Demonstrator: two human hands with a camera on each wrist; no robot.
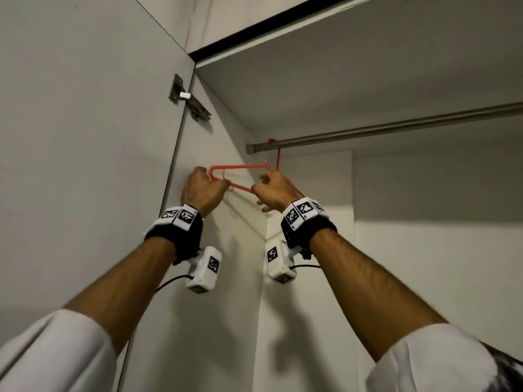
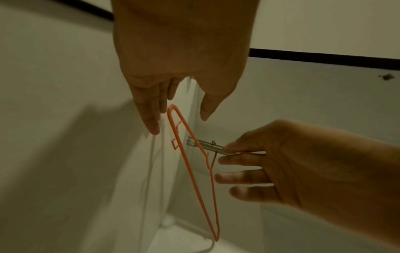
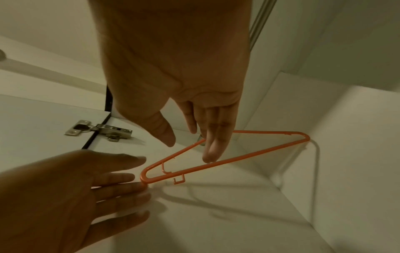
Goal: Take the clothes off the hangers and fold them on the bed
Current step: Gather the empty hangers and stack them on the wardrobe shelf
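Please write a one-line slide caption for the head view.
Both open hands, left hand and right hand, reach an empty orange hanger on the closet rod.

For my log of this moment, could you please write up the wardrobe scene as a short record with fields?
hanger: orange hanger, bare, hooked on the rail
rail: metal rail across the wardrobe
left hand: left hand at the hanger's left end, fingers straight, no grip
right hand: right hand near the hanger's neck, fingers straight, no grip
door: wardrobe door open, metal hinge showing
clothes: none in view
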